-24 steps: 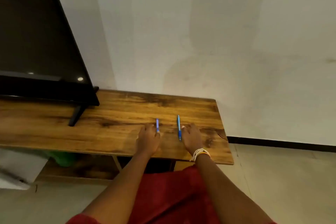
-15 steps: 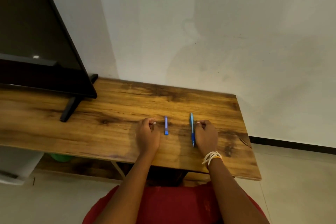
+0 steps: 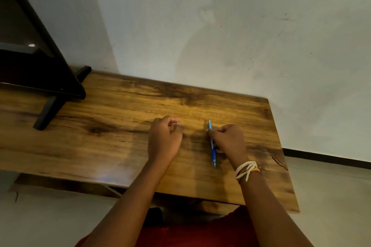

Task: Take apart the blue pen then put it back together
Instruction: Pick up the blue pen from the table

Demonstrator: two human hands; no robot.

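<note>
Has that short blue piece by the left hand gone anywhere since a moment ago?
Yes. It no longer lies on the wooden table between the hands; the left hand has closed where it lay, apparently around it.

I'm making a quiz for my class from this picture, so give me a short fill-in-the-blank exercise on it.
1. The blue pen lies on the ____ table.
2. The pen lies beside the ____ hand.
3. White string bracelets circle the ____ wrist.
4. The black TV stands at the table's ____ end.

Missing words: wooden; right; right; left
</note>
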